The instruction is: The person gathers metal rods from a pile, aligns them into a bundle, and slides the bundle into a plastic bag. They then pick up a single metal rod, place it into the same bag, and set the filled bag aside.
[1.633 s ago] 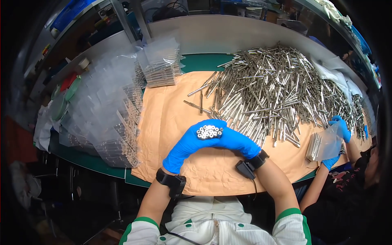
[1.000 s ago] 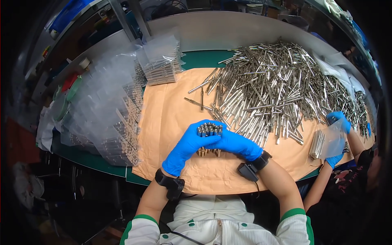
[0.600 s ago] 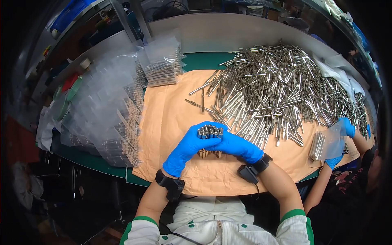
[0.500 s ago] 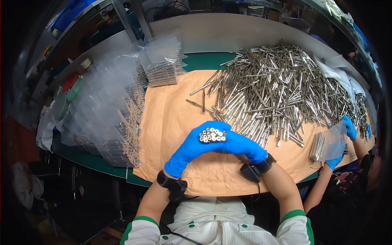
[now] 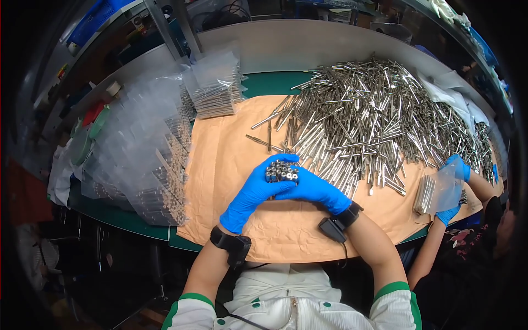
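Clasping one rod bundle [image 5: 281, 171], two-handed grip [image 5: 256, 188]

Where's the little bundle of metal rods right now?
In the head view, the bundle of metal rods is near the middle, held between the left hand and right hand, over the brown paper.

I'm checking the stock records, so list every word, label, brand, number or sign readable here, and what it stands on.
None can be read with certainty.
Co-worker's dark top: a reddish print, too small and blurred to make out lettering.
Clear plastic bags: no legible marks.
Bundle of metal rods between the left hand and right hand: no legible marks.
Rod pile: any markings are too small.
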### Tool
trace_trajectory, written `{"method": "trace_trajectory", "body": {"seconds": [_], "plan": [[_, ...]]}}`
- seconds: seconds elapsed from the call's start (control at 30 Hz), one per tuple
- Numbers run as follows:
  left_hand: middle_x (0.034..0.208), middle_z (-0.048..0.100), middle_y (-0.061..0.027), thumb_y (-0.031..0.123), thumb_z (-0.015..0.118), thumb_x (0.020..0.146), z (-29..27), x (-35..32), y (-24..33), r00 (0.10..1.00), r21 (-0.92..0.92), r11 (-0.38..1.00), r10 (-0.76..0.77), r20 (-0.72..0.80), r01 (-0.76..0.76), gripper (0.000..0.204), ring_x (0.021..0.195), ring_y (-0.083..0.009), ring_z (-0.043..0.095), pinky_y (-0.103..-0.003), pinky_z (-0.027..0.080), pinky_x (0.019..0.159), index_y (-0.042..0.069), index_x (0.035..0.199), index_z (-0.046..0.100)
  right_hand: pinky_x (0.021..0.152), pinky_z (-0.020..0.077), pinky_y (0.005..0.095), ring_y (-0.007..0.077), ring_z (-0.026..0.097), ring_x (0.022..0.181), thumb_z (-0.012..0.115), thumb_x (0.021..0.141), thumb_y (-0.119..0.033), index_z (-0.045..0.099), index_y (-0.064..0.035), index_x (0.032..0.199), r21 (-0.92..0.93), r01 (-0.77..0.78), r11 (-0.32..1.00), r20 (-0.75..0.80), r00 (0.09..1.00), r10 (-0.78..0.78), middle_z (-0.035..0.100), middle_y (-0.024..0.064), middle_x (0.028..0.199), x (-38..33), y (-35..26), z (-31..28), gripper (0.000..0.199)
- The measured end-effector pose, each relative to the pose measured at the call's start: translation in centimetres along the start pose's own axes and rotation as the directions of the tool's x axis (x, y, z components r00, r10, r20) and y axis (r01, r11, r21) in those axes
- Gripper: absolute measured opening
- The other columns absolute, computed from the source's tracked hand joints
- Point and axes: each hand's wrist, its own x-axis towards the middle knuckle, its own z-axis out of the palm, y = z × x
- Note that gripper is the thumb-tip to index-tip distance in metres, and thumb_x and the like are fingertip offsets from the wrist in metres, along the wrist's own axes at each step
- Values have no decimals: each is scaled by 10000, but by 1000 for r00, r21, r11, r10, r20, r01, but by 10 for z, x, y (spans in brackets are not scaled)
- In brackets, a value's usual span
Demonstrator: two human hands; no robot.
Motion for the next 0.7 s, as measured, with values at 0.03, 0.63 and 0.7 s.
{"method": "trace_trajectory", "body": {"seconds": [0.03, 0.63, 0.7], "plan": [[1159, 544, -71, 65, 739, 697, -1, -1, 1, 999, -11, 1000, -27, 23, 27, 595, 1016, -112, 525, -258, 440, 884, 39, 1227, 470, 873, 442, 308, 151, 553, 980, 713, 742, -151, 554, -69, 1123, -110, 54, 992, 1, 999, -54, 605, 76, 1042, 3, 5, 1, 421], [1124, 554, -89, 3, 687, 732, 12, -9, -3, 995, -29, 997, 70, -68, -72, 523, 1042, -143, 515, -284, 411, 921, -7, 1203, 461, 915, 405, 345, 252, 509, 1035, 651, 791, -163, 569, -63, 1106, -312, 24, 950, -23, 999, -33, 500, 136, 1193, -6, 3, 3, 341], [1122, 556, -87, 3, 688, 730, 9, -9, -4, 997, -14, 998, 59, -54, -59, 520, 1037, -142, 517, -281, 412, 918, -6, 1200, 466, 924, 397, 341, 256, 499, 1050, 654, 790, -157, 565, -65, 1114, -357, 75, 931, 2, 997, -79, 484, 137, 1211, -5, 8, -1, 349]]}}
